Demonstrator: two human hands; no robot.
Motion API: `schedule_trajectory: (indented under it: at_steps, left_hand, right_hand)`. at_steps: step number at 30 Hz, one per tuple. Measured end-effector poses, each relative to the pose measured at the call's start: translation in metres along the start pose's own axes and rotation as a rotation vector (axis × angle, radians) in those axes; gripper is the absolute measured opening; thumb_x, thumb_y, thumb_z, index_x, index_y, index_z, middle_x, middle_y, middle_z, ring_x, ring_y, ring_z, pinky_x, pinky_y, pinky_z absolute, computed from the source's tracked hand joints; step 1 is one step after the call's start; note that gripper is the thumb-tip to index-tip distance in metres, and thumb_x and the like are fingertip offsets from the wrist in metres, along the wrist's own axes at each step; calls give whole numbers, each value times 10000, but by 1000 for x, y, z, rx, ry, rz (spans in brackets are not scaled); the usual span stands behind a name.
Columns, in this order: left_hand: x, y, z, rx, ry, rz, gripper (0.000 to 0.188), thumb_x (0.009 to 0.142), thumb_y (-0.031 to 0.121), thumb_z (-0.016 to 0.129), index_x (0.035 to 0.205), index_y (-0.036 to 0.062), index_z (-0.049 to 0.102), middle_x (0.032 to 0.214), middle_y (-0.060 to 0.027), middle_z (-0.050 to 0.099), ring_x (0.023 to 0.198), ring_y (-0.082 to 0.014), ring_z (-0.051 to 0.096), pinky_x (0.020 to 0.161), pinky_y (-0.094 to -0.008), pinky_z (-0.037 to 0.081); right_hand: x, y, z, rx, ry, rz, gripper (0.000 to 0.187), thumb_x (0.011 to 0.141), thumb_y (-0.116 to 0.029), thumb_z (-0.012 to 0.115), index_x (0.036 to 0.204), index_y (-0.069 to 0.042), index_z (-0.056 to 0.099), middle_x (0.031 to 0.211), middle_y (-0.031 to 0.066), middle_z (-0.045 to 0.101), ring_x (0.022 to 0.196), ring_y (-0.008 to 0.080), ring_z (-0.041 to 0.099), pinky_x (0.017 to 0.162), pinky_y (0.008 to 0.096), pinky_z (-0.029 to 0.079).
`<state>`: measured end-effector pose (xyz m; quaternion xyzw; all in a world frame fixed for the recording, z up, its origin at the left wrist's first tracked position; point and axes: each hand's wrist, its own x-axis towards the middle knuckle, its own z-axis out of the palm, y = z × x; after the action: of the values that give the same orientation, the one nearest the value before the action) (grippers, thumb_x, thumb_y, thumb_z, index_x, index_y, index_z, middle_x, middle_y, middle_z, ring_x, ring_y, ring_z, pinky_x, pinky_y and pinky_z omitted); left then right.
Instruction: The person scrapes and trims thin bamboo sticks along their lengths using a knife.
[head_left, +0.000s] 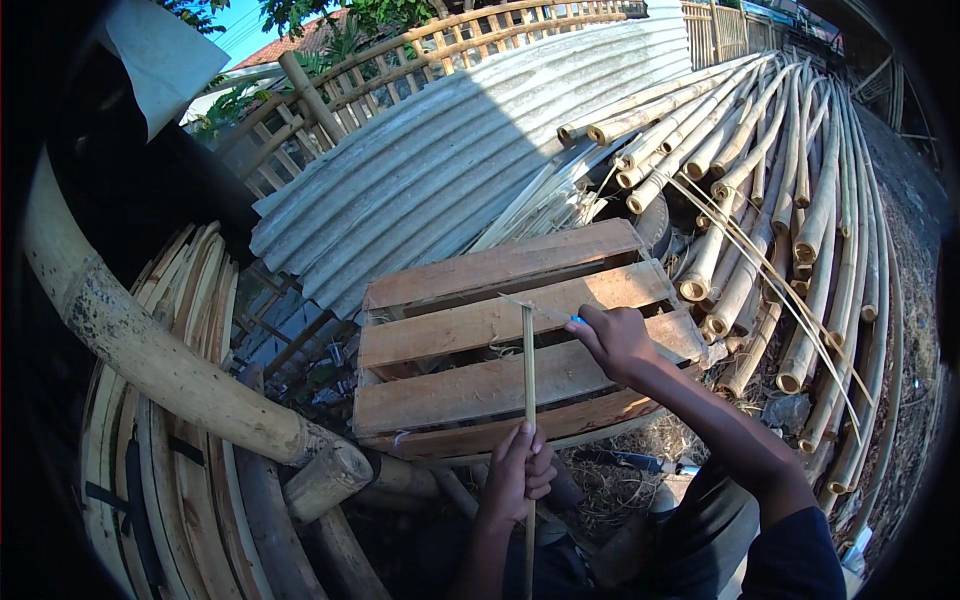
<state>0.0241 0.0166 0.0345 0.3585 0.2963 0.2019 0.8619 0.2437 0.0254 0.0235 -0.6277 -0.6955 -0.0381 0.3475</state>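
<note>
Head view: left hand was clenched around the lower part of a thin bamboo strip, held upright over the wooden pallet serving as worktop. Right hand gripped a blue-handled knife, blade laid across the strip's top end. Judged: splitting only just begun at the tip; nearly the full length remained uncut. Surroundings: outdoor yard, corrugated metal sheet, stacked bamboo poles, bamboo fence, thick curved pole at left.
</note>
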Motion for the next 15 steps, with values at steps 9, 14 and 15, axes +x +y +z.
schedule_trajectory:
  at_steps: [9, 14, 15]
  left_hand:
    - [0, 0, 3, 34, 87, 10, 306, 1005, 354, 334, 820, 118, 393, 542, 60, 221, 396, -23, 177, 355, -198, 131]
    - [5, -5, 5, 300, 195, 72, 280, 1008, 314, 344, 825, 106, 387, 552, 61, 228, 401, -19, 197, 354, -207, 145]
    - [6, -3, 5, 322, 226, 93, 281, 1006, 326, 345, 828, 113, 389, 545, 61, 228, 403, -22, 192, 359, -204, 140]
  right_hand:
    - [1, 0, 9, -38, 31, 33, 475, 905, -506, 450, 699, -80, 493, 473, 91, 492, 426, 311, 535, 412, 397, 409]
    - [-8, 0, 21, -16, 33, -419, 453, 872, -486, 525, 658, -96, 440, 473, 61, 436, 393, 275, 500, 378, 372, 386]
    - [-7, -1, 24, -15, 25, -423, 453, 872, -486, 525, 658, -96, 440, 473, 61, 436, 393, 275, 500, 378, 372, 386]
